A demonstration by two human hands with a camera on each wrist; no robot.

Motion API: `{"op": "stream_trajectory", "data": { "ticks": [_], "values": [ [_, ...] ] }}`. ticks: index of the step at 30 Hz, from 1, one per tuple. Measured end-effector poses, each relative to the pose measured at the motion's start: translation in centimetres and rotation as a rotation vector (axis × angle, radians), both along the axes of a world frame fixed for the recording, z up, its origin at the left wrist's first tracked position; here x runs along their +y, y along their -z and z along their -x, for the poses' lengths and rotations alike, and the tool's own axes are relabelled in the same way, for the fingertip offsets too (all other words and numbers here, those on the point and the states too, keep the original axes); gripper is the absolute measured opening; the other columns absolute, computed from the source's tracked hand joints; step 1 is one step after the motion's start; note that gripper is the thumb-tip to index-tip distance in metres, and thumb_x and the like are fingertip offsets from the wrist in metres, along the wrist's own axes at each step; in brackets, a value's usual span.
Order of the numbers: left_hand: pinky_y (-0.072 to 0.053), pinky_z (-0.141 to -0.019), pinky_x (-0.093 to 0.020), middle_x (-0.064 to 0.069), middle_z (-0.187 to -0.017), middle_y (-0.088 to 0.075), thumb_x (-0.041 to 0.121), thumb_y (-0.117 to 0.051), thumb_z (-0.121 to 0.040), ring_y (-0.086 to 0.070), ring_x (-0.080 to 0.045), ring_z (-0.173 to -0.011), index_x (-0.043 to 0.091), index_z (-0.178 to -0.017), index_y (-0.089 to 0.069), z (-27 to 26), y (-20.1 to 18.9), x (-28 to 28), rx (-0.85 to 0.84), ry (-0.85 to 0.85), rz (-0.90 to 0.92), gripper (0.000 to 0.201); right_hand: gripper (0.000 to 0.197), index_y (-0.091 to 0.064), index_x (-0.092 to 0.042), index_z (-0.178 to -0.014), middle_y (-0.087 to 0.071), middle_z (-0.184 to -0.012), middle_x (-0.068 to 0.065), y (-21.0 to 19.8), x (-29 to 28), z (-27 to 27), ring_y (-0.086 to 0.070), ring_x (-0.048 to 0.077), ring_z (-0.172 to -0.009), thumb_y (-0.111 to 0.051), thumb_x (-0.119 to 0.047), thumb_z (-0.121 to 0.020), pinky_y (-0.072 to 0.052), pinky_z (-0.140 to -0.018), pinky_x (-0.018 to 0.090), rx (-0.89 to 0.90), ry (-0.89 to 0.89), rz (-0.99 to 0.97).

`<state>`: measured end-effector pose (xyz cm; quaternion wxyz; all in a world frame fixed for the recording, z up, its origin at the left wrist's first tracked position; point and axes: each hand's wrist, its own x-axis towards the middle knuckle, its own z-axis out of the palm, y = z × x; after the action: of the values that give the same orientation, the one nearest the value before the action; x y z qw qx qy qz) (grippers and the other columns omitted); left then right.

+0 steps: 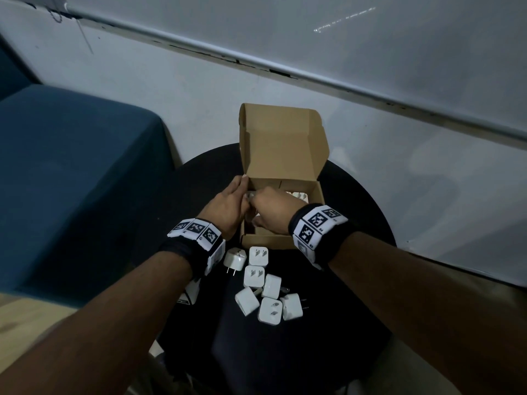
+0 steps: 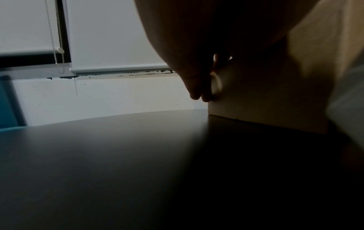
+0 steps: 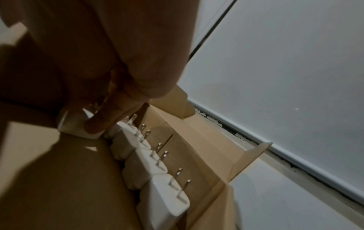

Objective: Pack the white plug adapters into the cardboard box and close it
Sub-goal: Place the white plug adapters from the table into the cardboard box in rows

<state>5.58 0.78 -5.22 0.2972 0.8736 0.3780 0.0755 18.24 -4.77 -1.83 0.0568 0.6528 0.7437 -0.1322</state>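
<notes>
**Seating an adapter in the back row of the box**

You are partway through packing, with the cardboard box (image 1: 281, 240) open at the middle of the round black table (image 1: 356, 201) and its lid (image 1: 282, 138) standing upright at the far side. Your right hand (image 1: 273, 208) is down inside the box at its left rear corner, fingers (image 3: 102, 119) curled round one white adapter (image 3: 74, 124) that it is setting beside the row already packed. Your left hand (image 1: 228, 203) lies against the outside of the box's left wall, fingertips (image 2: 199, 93) touching the cardboard; the fingers look fairly straight and it seems to be steadying the box, holding nothing.

The packed adapters (image 3: 155, 172) stand side by side along the back wall, prongs up, small white blocks with rounded corners and two flat metal blades each. Seven loose adapters (image 1: 263, 286) lie in a cluster at the near edge of the table, just in front of the box, some showing slotted faces, some lying on their sides.

Next, I judge, you should press this one down square against its neighbour, prongs up like the rest, let go, then reach back for the nearest loose one. Keep the left hand bracing the wall so the light box does not slide. Closing the lid is still well off
</notes>
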Motion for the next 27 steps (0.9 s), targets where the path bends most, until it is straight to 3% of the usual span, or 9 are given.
{"op": "stream_trajectory", "data": {
  "ticks": [6,10,13,16,19,23,27],
  "values": [
    [-0.035,-0.107,-0.042,-0.007,-0.156,-0.017,0.025,-0.029,-0.100,-0.041,-0.035,-0.131,0.010,-0.148,-0.018,0.0,-0.1,-0.2,0.012,0.003,-0.004,0.051,0.028,-0.060,-0.012,-0.110,-0.067,-0.102,0.011,-0.5,-0.1,-0.4,-0.064,0.028,-0.092,-0.065,-0.021,-0.084,-0.043,-0.066,0.029,0.040,0.054,0.040],
    [-0.033,-0.109,-0.043,-0.008,-0.158,-0.014,0.028,-0.029,-0.100,-0.037,-0.035,-0.134,0.011,-0.148,-0.017,0.1,-0.4,-0.4,0.029,-0.004,-0.001,0.052,0.015,-0.065,-0.017,-0.101,-0.067,-0.100,0.004,-2.5,-2.2,-0.5,-0.063,0.024,-0.092,-0.057,-0.023,-0.090,-0.048,-0.075,0.034,0.130,0.035,-0.110],
    [-0.033,-0.109,-0.041,-0.008,-0.158,-0.013,0.027,-0.028,-0.100,-0.037,-0.036,-0.133,0.011,-0.148,-0.015,0.1,-0.6,-0.6,0.048,-0.006,0.001,0.052,0.015,-0.066,-0.020,-0.098,-0.062,-0.103,-0.003,-2.5,-4.9,-0.5,-0.059,0.018,-0.095,-0.054,-0.017,-0.089,-0.048,-0.081,0.036,0.174,-0.122,-0.058],
    [-0.034,-0.108,-0.041,-0.010,-0.156,-0.017,0.025,-0.028,-0.100,-0.039,-0.036,-0.132,0.009,-0.148,-0.019,-0.1,-0.7,-0.7,0.036,-0.010,-0.023,0.051,0.034,-0.056,-0.027,-0.122,-0.051,-0.126,-0.007,-1.8,-7.2,-0.5,-0.048,0.015,-0.113,-0.051,-0.012,-0.092,-0.044,-0.090,0.035,0.016,-0.345,0.072],
    [-0.032,-0.110,-0.039,-0.010,-0.156,-0.017,0.025,-0.027,-0.100,-0.038,-0.036,-0.133,0.009,-0.148,-0.018,-0.2,-0.8,-0.7,0.041,-0.013,-0.028,0.051,0.046,-0.038,-0.028,-0.142,-0.035,-0.148,-0.008,-0.8,-7.9,-0.7,-0.037,0.014,-0.124,-0.041,-0.018,-0.097,-0.032,-0.094,0.030,-0.136,-0.439,0.069],
    [-0.029,-0.112,-0.037,-0.009,-0.158,-0.014,0.027,-0.027,-0.101,-0.035,-0.034,-0.136,0.011,-0.148,-0.017,-0.2,-0.9,-0.8,0.061,-0.020,-0.012,0.052,0.036,-0.050,-0.022,-0.133,-0.049,-0.133,0.000,0.0,-8.3,-0.8,-0.041,0.019,-0.117,-0.041,-0.022,-0.098,-0.031,-0.089,0.031,-0.190,-0.445,0.017],
    [-0.029,-0.113,-0.039,-0.010,-0.158,-0.013,0.029,-0.026,-0.100,-0.033,-0.034,-0.137,0.012,-0.149,-0.016,-0.1,-0.8,-0.7,0.080,-0.024,-0.013,0.052,0.031,-0.059,-0.017,-0.121,-0.054,-0.120,0.001,-0.5,-8.3,-1.6,-0.043,0.020,-0.110,-0.050,-0.030,-0.094,-0.040,-0.091,0.034,-0.170,-0.379,0.038]
  ]
}}
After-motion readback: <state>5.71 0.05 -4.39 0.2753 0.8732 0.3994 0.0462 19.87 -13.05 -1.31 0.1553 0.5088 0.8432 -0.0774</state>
